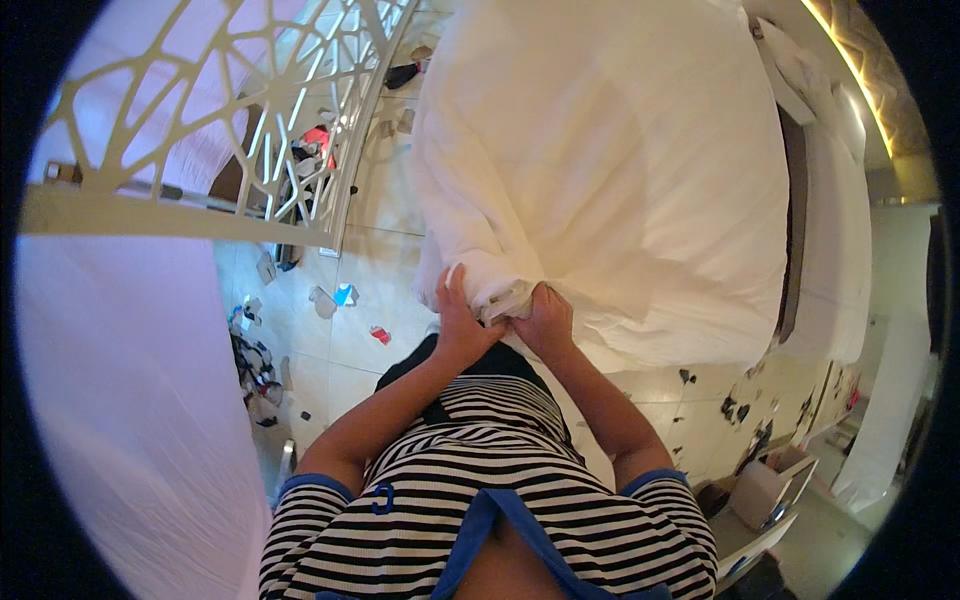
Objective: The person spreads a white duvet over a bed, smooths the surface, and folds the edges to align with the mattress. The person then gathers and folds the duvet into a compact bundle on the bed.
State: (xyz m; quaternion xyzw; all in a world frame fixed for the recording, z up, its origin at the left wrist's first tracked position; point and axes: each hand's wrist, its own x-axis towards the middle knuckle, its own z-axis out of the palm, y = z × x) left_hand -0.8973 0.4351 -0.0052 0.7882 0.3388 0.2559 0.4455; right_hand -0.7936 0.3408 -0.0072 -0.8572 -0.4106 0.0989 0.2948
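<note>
A large white duvet or cover [615, 150] spreads over the bed before me, its near left corner bunched and folded. My left hand [461, 319] grips the gathered cloth at that corner, fingers over the fold and thumb toward the middle. Close beside it, my right hand [546, 322] is closed on the same bunched edge, knuckles up. Between the hands the fabric is crumpled into a small twisted bundle. Whatever the fingertips pinch inside the cloth is hidden.
A white cut-out lattice partition [180, 127] stands at the left, with pale draped sheeting [127, 405] below it. Scraps and clothes [259, 375] litter the tiled floor [352, 285]. Farther right are a headboard [911, 90] with a light strip and a drawer unit [772, 487].
</note>
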